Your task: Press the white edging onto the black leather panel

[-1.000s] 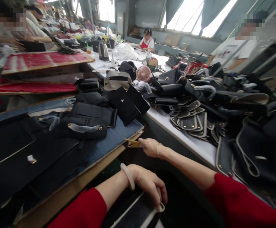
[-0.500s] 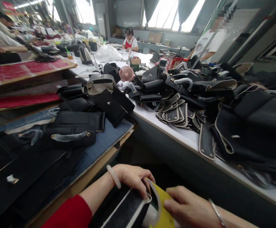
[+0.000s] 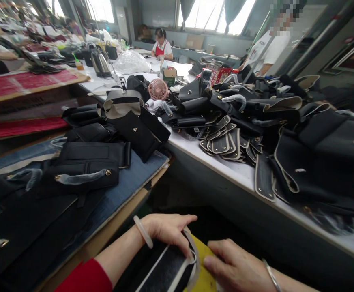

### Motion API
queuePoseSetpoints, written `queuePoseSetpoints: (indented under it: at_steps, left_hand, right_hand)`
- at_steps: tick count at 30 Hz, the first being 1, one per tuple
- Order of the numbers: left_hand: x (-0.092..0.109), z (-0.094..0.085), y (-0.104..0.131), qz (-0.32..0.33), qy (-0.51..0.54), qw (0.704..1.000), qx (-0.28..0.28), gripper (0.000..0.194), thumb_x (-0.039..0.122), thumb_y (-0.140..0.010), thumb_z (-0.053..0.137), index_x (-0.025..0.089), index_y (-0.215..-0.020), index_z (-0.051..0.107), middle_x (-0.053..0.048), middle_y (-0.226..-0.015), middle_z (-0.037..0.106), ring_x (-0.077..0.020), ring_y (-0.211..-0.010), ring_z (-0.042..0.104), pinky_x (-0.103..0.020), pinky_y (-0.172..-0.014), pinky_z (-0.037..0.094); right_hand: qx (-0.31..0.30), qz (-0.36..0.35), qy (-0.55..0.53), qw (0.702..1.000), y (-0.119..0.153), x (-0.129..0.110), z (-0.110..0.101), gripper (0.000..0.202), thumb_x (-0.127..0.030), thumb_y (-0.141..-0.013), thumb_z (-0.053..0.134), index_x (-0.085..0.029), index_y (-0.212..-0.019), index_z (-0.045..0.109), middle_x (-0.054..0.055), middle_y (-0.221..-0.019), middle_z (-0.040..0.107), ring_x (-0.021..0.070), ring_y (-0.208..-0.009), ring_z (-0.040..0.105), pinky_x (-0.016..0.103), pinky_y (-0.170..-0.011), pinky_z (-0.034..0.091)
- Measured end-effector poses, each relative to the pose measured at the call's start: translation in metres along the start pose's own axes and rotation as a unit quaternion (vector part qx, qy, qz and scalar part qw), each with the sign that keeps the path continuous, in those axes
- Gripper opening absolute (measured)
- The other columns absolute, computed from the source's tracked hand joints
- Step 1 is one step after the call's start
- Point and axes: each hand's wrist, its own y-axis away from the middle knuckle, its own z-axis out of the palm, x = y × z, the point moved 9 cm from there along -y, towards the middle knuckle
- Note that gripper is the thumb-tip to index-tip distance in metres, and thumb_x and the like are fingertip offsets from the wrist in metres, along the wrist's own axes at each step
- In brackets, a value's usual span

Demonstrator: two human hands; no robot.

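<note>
At the bottom middle, my left hand [image 3: 169,233] pinches the pale edge of a black leather bag piece [image 3: 164,269]. Its thumb presses on the rim while one finger points out to the right. A yellow sheet-like piece [image 3: 203,265] with a pale curved edge meets the black piece there. My right hand [image 3: 227,259] grips that yellow piece from the right, thumb on its near face and fingers behind. The lower parts of both pieces run out of view, and what joins them cannot be made out.
Black handbags [image 3: 87,162] lie on a blue-covered table at left. The white table [image 3: 225,172] at right bears heaped bag parts and a stack of pale-edged black flaps [image 3: 225,142]. A pink fan [image 3: 157,89] and a kettle [image 3: 100,65] stand farther back. Several people work beyond.
The yellow piece has come closer against the black piece's edge, narrowing the gap between them. My left finger has straightened outward. My right hand has shifted slightly left with the yellow piece.
</note>
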Motion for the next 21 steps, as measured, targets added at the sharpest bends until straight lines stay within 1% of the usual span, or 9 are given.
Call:
queuePoseSetpoints:
  at_steps: [3,5,10,12,14,16,18,20,21]
  left_hand:
    - [-0.002,-0.001,-0.001,0.003,0.001,1.0,0.005,0.134,0.054,-0.05,0.085,0.008,-0.156,0.016,-0.01,-0.099,0.069,-0.0311,-0.091,0.064,-0.036,-0.078,0.048]
    - [-0.002,-0.001,-0.002,0.008,0.008,1.0,0.002,0.132,0.053,-0.051,0.085,0.008,-0.156,0.016,-0.01,-0.101,0.07,-0.0304,-0.092,0.064,-0.035,-0.077,0.049]
    - [-0.004,0.0,-0.001,0.015,0.023,1.0,0.002,0.13,0.05,-0.054,0.084,0.008,-0.156,0.015,-0.009,-0.097,0.071,-0.0295,-0.091,0.065,-0.033,-0.076,0.049]
    - [-0.005,0.001,-0.002,0.017,0.034,0.999,0.007,0.13,0.049,-0.055,0.084,0.007,-0.156,0.014,-0.008,-0.096,0.071,-0.0289,-0.09,0.065,-0.032,-0.074,0.049]
    - [-0.006,0.0,-0.002,0.016,0.047,0.999,0.011,0.131,0.047,-0.053,0.084,0.007,-0.156,0.013,-0.008,-0.095,0.07,-0.0283,-0.088,0.065,-0.031,-0.072,0.049]
    - [-0.005,0.001,-0.002,0.017,0.055,0.998,0.017,0.13,0.043,-0.052,0.084,0.008,-0.156,0.013,-0.007,-0.094,0.07,-0.0273,-0.087,0.065,-0.029,-0.069,0.049]
    - [-0.005,0.001,0.0,0.013,0.054,0.998,0.031,0.128,0.035,-0.05,0.082,0.008,-0.155,0.015,-0.005,-0.093,0.07,-0.0259,-0.086,0.064,-0.027,-0.067,0.047]
    - [-0.009,0.001,0.001,-0.002,0.047,0.998,0.052,0.123,0.025,-0.049,0.079,0.009,-0.155,0.018,-0.003,-0.091,0.07,-0.0244,-0.084,0.064,-0.025,-0.064,0.046]
    - [-0.012,0.001,0.002,-0.012,0.049,0.997,0.061,0.121,0.022,-0.049,0.076,0.011,-0.155,0.018,-0.003,-0.091,0.069,-0.0242,-0.082,0.064,-0.024,-0.06,0.044]
  right_hand:
    - [-0.001,0.006,-0.001,1.0,-0.001,0.002,0.001,0.02,-0.029,-0.093,0.042,-0.015,-0.085,0.054,-0.002,-0.062,0.048,0.0071,-0.044,0.043,0.014,-0.035,0.021]
    - [-0.002,0.016,0.007,1.0,-0.002,0.003,0.002,0.02,-0.029,-0.094,0.042,-0.015,-0.086,0.054,-0.002,-0.062,0.049,0.0075,-0.044,0.042,0.015,-0.034,0.02]
    - [0.0,0.033,0.012,0.999,-0.002,0.005,0.008,0.02,-0.031,-0.094,0.041,-0.016,-0.089,0.053,-0.001,-0.065,0.049,0.0086,-0.046,0.044,0.017,-0.036,0.022]
    - [0.014,0.019,0.031,0.999,-0.006,0.006,0.008,0.022,-0.032,-0.093,0.042,-0.016,-0.085,0.054,-0.001,-0.067,0.048,0.0085,-0.05,0.042,0.018,-0.04,0.024]
    - [0.033,-0.014,0.06,0.998,-0.012,0.005,0.005,0.023,-0.033,-0.091,0.044,-0.016,-0.079,0.054,0.0,-0.067,0.047,0.0086,-0.055,0.04,0.018,-0.045,0.026]
    - [0.034,-0.039,0.074,0.996,-0.018,0.004,0.005,0.024,-0.033,-0.09,0.046,-0.016,-0.074,0.052,-0.001,-0.066,0.046,0.0086,-0.057,0.036,0.019,-0.047,0.026]
    - [0.021,-0.053,0.071,0.996,-0.022,0.004,0.005,0.025,-0.034,-0.089,0.048,-0.017,-0.071,0.049,-0.003,-0.062,0.042,0.0077,-0.054,0.032,0.02,-0.046,0.022]
    - [0.015,-0.052,0.072,0.996,-0.021,0.004,0.003,0.032,-0.038,-0.09,0.055,-0.017,-0.066,0.046,-0.005,-0.058,0.037,0.0063,-0.051,0.03,0.02,-0.044,0.02]
    - [0.022,-0.046,0.072,0.996,-0.019,0.005,0.001,0.035,-0.041,-0.09,0.058,-0.017,-0.067,0.047,-0.005,-0.058,0.038,0.006,-0.05,0.031,0.019,-0.044,0.022]
